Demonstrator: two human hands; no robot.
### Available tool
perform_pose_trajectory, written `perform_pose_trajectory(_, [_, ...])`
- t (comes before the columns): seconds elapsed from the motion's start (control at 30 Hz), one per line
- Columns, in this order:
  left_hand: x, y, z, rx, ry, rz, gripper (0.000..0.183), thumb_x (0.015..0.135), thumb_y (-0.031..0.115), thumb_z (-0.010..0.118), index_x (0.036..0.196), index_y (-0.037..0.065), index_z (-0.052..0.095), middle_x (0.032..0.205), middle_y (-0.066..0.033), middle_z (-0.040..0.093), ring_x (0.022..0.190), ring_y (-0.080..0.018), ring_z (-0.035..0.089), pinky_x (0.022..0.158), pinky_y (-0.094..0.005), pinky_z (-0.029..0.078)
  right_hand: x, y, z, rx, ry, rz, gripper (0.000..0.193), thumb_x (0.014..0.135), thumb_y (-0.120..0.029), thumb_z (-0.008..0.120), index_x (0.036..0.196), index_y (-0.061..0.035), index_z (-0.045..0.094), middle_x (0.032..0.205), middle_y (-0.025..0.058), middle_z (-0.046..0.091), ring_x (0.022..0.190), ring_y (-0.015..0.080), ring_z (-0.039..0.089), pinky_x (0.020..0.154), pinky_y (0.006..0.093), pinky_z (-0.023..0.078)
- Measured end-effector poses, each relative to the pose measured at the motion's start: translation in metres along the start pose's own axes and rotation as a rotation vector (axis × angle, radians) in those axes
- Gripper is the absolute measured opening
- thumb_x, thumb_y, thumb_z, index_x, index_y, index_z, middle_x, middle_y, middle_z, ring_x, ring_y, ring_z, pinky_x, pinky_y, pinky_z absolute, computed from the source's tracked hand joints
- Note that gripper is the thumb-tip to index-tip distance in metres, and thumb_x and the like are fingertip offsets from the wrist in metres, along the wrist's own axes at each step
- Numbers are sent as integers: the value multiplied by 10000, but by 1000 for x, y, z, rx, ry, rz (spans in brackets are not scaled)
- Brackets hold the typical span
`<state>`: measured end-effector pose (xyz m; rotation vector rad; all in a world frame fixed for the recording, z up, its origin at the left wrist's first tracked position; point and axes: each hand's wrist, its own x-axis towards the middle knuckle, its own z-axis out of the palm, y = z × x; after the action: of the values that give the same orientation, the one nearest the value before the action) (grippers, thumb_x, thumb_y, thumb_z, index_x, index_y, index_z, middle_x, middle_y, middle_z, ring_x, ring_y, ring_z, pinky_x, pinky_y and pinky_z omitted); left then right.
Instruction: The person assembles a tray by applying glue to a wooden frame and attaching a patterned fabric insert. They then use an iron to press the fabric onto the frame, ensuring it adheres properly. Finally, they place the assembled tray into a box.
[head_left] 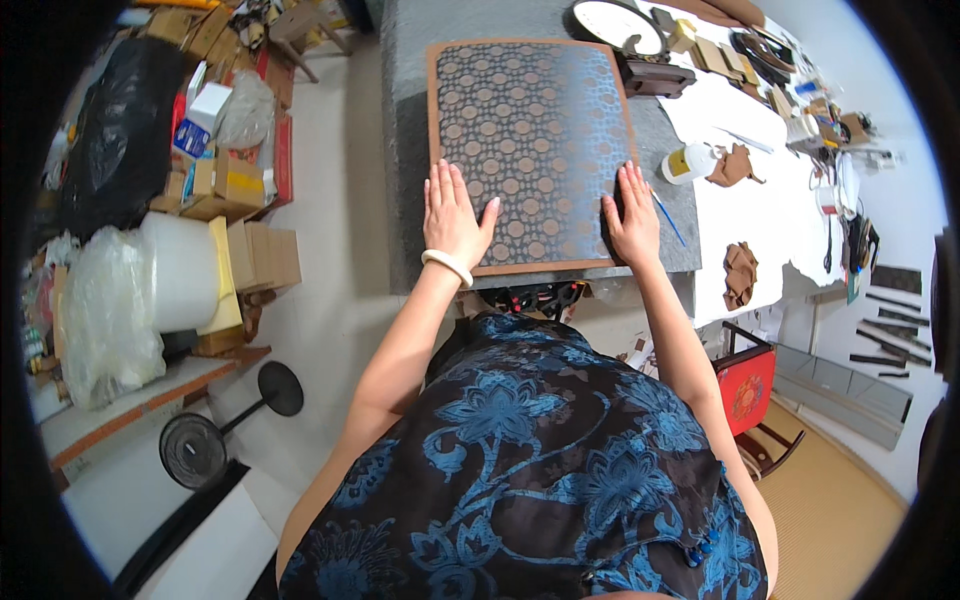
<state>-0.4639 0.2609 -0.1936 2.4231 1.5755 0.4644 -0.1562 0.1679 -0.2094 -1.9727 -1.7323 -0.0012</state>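
A rectangular brown panel (530,140) with a raised dark pattern of rounds and small shapes lies on the grey table (405,130). Light gives its right side a bluish sheen. My left hand (455,215), with a pale bangle (447,266) at the wrist, rests flat on the panel's near left edge, fingers stretched out. On the right edge lies my right hand (632,215), its fingers also extended and grasping nothing. Just beside that hand is a thin blue brush (668,218). A white bottle (690,163) with a yellowish label stands further right.
Crumpled brown cloths (740,275) lie on a white sheet (775,215) at the right. A round white dial (618,25) and a dark wooden stand (655,77) sit beyond the panel. Boxes (235,185) and plastic bags crowd the left; a black fan (195,450) stands on the floor.
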Motion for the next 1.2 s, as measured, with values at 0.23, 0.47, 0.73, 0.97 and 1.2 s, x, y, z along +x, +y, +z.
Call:
perform_pose_trajectory(0.23, [-1, -25, -12, -75, 134, -123, 578, 998, 436, 599, 1501, 163, 524, 1496, -291, 403, 1449, -493, 300, 1208, -674, 202, 6, -9, 0, 44, -38, 6, 543, 1018, -241, 612, 1498, -14, 499, 1584, 189, 458, 1498, 357, 390, 1226, 452, 315])
perform_pose_trajectory(0.47, [-15, -36, 2, -347, 29, -201, 732, 994, 418, 634, 1617, 165, 343, 1372, -295, 539, 1266, -472, 546, 1131, -608, 389, 23, -49, 12, -355, -67, -212, 474, 964, -112, 626, 1436, -99, 579, 1488, 186, 508, 1457, 380, 412, 1197, 550, 324])
perform_pose_trajectory(0.73, [-56, -51, -3, -574, 53, -174, 651, 993, 317, 646, 1588, 177, 421, 1380, -332, 535, 1172, -484, 591, 1027, -526, 494, 105, -188, 88, -148, -324, -580, 573, 873, -38, 664, 1429, -171, 634, 966, 69, 557, 902, 270, 534, 859, 410, 411])
perform_pose_trajectory(0.97, [-61, -59, 9, -701, 89, -178, 635, 974, 286, 664, 1570, 199, 462, 1415, -354, 496, 1216, -488, 572, 1025, -535, 499, 107, -200, 98, -232, -400, -464, 622, 886, -61, 646, 1499, -119, 558, 994, 95, 538, 947, 277, 518, 900, 429, 371])
perform_pose_trajectory(1.2, [-60, -61, 9, -723, 70, -186, 626, 980, 285, 654, 1572, 212, 463, 1435, -343, 486, 1232, -477, 565, 1028, -537, 498, 123, -202, 95, -118, -464, -370, 587, 915, -91, 663, 1493, -94, 556, 1029, 107, 565, 978, 275, 536, 901, 417, 376])
